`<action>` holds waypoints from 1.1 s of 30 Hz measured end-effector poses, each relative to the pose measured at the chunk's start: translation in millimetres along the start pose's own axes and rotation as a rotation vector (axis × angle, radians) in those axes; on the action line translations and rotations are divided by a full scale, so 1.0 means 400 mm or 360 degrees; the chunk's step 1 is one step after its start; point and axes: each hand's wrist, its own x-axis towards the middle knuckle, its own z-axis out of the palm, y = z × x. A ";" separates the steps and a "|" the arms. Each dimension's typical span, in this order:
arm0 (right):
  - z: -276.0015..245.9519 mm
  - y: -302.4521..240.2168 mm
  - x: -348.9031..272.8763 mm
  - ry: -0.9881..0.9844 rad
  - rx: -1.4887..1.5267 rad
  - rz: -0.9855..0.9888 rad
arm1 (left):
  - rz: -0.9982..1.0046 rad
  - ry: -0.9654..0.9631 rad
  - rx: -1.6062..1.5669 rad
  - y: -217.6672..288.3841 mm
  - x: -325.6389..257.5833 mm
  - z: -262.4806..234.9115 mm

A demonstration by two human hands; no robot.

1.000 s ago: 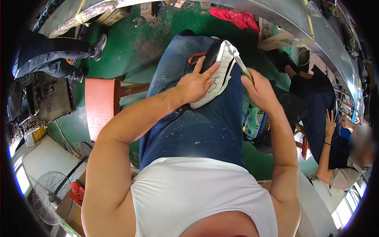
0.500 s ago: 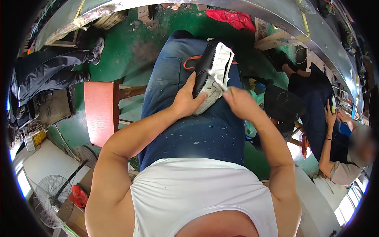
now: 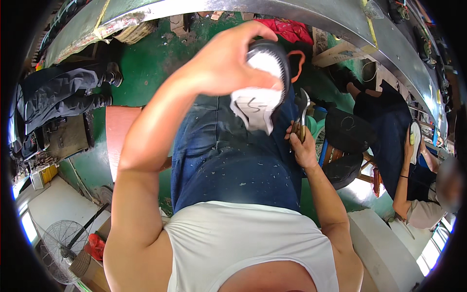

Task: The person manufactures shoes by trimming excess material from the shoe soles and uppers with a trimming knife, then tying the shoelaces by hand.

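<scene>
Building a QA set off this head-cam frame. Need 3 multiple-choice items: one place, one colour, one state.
1. Where is the shoe?
A. raised in the left hand
B. flat on the green floor
C. on the red stool

2. What colour is the floor?
A. grey
B. green
C. yellow

3. What is the right hand doing?
A. hanging empty
B. resting on the fan
C. gripping metal pliers

Answers: 1 A, the left hand's fingers wrap the shoe above the lap. 2 B, painted green shows around the legs. 3 C, the fingers close round the handles, with the jaws pointing up beside the shoe.
</scene>
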 end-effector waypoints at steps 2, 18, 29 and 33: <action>0.003 -0.005 0.013 -0.0025 -0.0125 -0.0005 | -0.0320 0.0075 0.0144 -0.121 0.081 0.095; -0.018 -0.222 0.056 -0.0557 -0.0962 -0.0165 | -0.0364 0.0260 0.0109 -0.290 -0.175 0.307; -0.026 -0.411 0.194 -0.1194 -0.1492 0.0188 | -0.0297 0.0395 0.0075 -0.246 -0.188 0.310; 0.027 -0.344 0.208 -0.1038 -0.1635 0.0048 | -0.1302 0.0078 -0.1955 -0.307 -0.164 0.354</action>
